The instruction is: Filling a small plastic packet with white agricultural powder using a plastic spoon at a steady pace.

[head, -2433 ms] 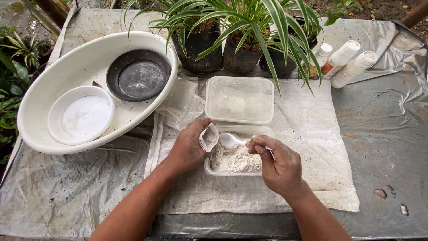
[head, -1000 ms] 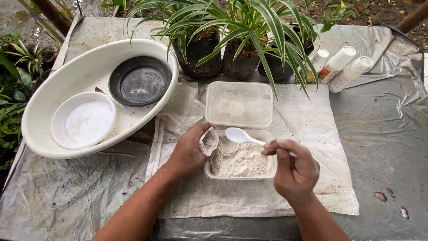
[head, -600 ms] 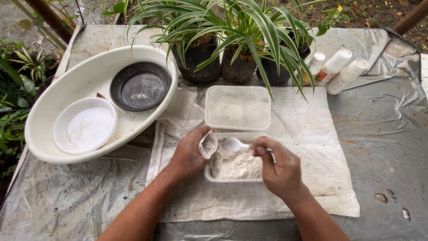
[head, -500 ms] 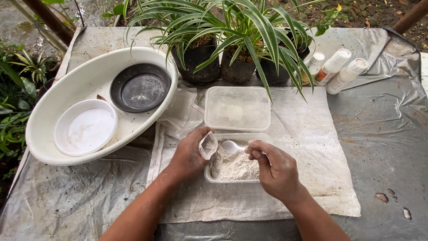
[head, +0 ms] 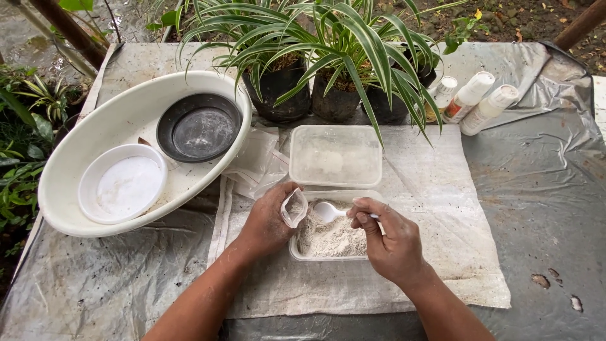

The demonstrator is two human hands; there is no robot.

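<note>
White powder [head: 333, 240] fills the lower part of a clear plastic tub [head: 297, 249] set on a pale cloth [head: 442, 252] at the middle of the table. We note the left hand [head: 268, 224] at the tub's left rim, fingers pinched around a small clear bag [head: 294, 207] held open over the powder. The right hand [head: 391, 240] is closed on the handle of a white plastic spoon [head: 327, 212] — its bowl lies just beside the bag's mouth, above the powder. Whether the spoon carries any powder we cannot tell. Just behind the tub lies its clear lid [head: 336, 155], and beyond that three potted plants [head: 334, 69]. To the left sits a white oval basin [head: 82, 145] holding a black dish [head: 199, 127] and a white dish [head: 123, 184]. Three white bottles [head: 480, 101] lie at the far right — on grey sheeting [head: 543, 189].
</note>
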